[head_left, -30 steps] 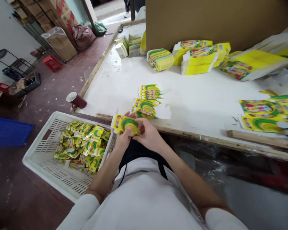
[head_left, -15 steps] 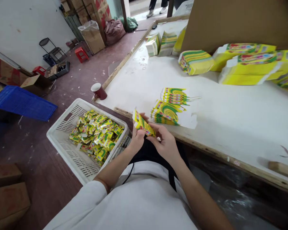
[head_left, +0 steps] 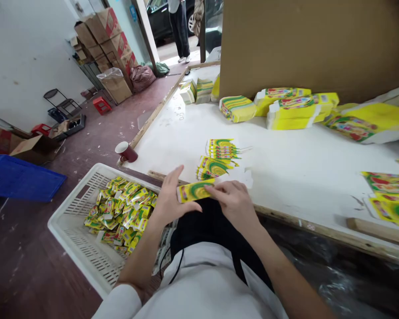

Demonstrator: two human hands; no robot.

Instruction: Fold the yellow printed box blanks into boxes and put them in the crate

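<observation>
Yellow carton (head_left: 193, 191) at the table's near edge (head_left: 286, 219), right hand (head_left: 233, 204) pinching its right end. Left hand (head_left: 168, 201) now spread wide, thumb apart, at the other end, contact unclear; 0.5 s ago it gripped. Crate (head_left: 68, 212) crowds left forearm. Beyond: flat cartons (head_left: 213, 168), then white tabletop (head_left: 295, 173) giving room rightward.

Open tabletop (head_left: 302, 164) rightward of the right hand (head_left: 235, 203) — carton stacks (head_left: 290, 117) along the back, wooden bar (head_left: 379, 231) farther right
</observation>
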